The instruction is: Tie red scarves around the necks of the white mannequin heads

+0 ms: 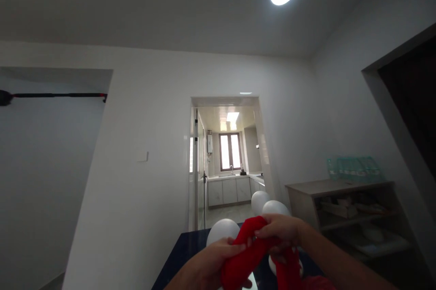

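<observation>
A length of red cloth point(243, 265) is stretched and bent between my two hands at the bottom of the head view. My left hand point(216, 258) is closed around its lower left part, thumb on top. The fingers of my right hand point(281, 228) pinch the upper right part, and more red cloth hangs down below that hand. White balloons surround the hands: one point(223, 230) behind my left hand, another point(275, 207) just beyond my right hand, and a third partly hidden beneath the right wrist.
Under the hands is a dark blue tabletop point(185, 247). Another white balloon point(260, 201) sits farther back. To the right stands a wooden shelf unit point(340, 186) with clear bottles point(356, 167) on top. A doorway ahead opens onto a kitchen with white cabinets point(230, 190).
</observation>
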Motion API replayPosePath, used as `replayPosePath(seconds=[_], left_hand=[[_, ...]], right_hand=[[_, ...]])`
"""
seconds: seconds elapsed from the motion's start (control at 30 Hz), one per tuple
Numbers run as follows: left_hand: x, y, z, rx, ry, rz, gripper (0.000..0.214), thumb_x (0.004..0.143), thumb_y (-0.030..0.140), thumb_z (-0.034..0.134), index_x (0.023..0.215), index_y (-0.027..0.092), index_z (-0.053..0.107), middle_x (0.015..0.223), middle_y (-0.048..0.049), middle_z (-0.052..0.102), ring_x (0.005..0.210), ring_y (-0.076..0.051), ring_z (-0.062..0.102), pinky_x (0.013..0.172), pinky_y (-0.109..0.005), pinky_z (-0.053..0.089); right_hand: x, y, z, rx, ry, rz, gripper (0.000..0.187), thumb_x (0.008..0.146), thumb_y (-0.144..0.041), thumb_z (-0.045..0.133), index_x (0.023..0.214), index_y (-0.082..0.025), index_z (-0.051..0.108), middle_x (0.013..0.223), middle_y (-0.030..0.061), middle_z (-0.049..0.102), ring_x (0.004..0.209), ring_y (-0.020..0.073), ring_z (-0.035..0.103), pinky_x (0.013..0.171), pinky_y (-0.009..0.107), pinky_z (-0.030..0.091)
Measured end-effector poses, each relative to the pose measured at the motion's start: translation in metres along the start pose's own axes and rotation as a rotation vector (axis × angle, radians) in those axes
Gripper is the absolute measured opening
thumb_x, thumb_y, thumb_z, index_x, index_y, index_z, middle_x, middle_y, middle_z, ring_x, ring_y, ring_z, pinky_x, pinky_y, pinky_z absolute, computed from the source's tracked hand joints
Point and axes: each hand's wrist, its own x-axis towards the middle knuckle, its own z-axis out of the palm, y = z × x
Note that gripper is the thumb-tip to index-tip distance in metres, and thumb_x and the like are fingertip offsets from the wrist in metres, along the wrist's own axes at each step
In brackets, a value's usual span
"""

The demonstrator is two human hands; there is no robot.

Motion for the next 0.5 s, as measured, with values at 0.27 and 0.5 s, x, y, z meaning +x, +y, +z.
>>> replayPosePath(seconds=[0.27,0.5], left_hand=[[0.012,0.032,-0.024,-0.123,0.027,0.263,0.039,0.092,0.044,0.078,0.069,0.018,0.06,0.08,-0.0016,0.069,0.078,-0.014,0.067,0.079,-0.027,0.053],[0.037,0.061,-0.063,-0.156,-0.077,0.245,0.044,0.091,0.05,0.077,0.072,0.022,0.049,0.051,0.0152,0.024,0.042,-0.005,0.016,0.052,-0.023,0.043]], right_hand=[[-0.014,0.038,-0.007,0.157,0.048,-0.068,0.018,0.093,-0.03,0.072,0.103,-0.018,0.065,0.057,-0.0077,0.063,0.031,0.0022,0.035,0.044,0.017,0.048],[-0.011,0.074,-0.039,0.309,0.021,-0.14,0.021,0.094,-0.032,0.076,0.104,-0.022,0.06,0.057,-0.0114,0.054,0.035,0.0028,0.032,0.048,0.02,0.054]])
